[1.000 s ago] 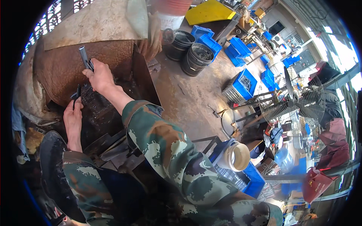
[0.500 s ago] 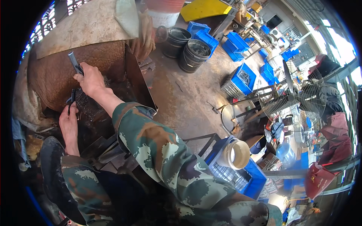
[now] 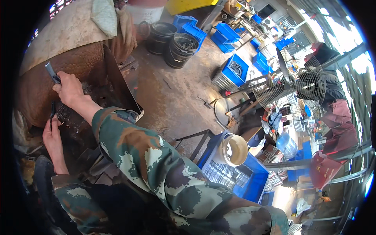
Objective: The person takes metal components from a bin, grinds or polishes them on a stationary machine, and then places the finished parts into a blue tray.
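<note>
Rusted metal, matt cloth, glossy plastic

The metal hopper [image 3: 78,74] at 10 o'clock is rough, brown with rust; the flat metal piece [image 3: 51,73] is dull grey. The sleeve [image 3: 156,172] is matt camouflage cloth. The crates [image 3: 235,70] at 1 o'clock are smooth blue plastic; the floor [image 3: 176,94] is rough, stained concrete.
</note>
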### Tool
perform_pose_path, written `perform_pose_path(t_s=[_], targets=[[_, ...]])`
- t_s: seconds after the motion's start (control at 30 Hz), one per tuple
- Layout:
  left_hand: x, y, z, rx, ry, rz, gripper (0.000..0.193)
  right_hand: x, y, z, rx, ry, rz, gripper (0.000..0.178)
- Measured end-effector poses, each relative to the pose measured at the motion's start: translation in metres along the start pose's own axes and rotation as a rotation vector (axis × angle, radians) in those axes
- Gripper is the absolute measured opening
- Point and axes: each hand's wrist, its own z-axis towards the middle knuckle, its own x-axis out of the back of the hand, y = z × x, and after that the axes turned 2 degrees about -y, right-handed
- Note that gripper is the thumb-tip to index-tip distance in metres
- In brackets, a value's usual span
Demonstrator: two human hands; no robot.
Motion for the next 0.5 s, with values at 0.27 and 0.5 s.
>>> perform_pose_path(t_s=[0.27,0.5], targets=[[-0.001,-0.001,-0.001,-0.024,0.01,-0.034,0.029,-0.001,-0.003,-0.002,-0.007,-0.002,0.02,0.033],[-0.003,0.006,-0.002,-0.015,0.013,-0.063,0.03,-0.003,0.0,0.0,0.011,0.015,0.016,0.032]])
